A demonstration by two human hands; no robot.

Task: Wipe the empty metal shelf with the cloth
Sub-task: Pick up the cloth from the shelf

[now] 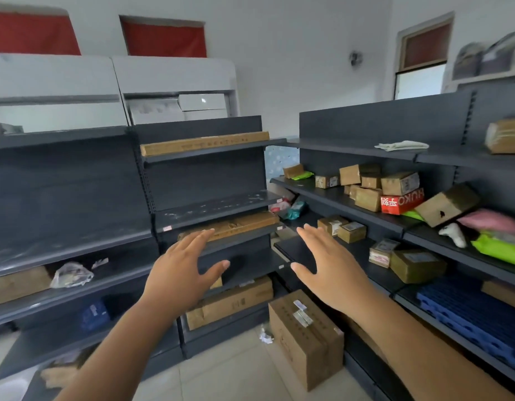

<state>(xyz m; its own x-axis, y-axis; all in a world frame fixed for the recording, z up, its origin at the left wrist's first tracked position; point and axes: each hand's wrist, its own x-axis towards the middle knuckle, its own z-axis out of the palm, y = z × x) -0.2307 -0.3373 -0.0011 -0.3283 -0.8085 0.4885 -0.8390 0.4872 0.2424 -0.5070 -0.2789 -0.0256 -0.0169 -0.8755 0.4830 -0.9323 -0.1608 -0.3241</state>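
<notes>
A pale folded cloth point(401, 145) lies on the top dark metal shelf point(346, 149) of the right-hand rack, which is otherwise bare there. In the middle rack, a dusty dark shelf point(218, 208) holds nothing. My left hand point(184, 273) and my right hand point(328, 267) are both held out in front of me with fingers spread, palms facing away, holding nothing. They hover in the air before the corner where the two racks meet, well below and left of the cloth.
Dark shelving racks stand left, centre and right. The right rack carries several cardboard boxes point(369, 198), a red box point(402, 201) and green packets point(499, 250). A large cardboard box point(305, 337) stands on the tiled floor point(236, 377) by my right forearm. Long flat cartons point(204, 143) lie on the centre rack.
</notes>
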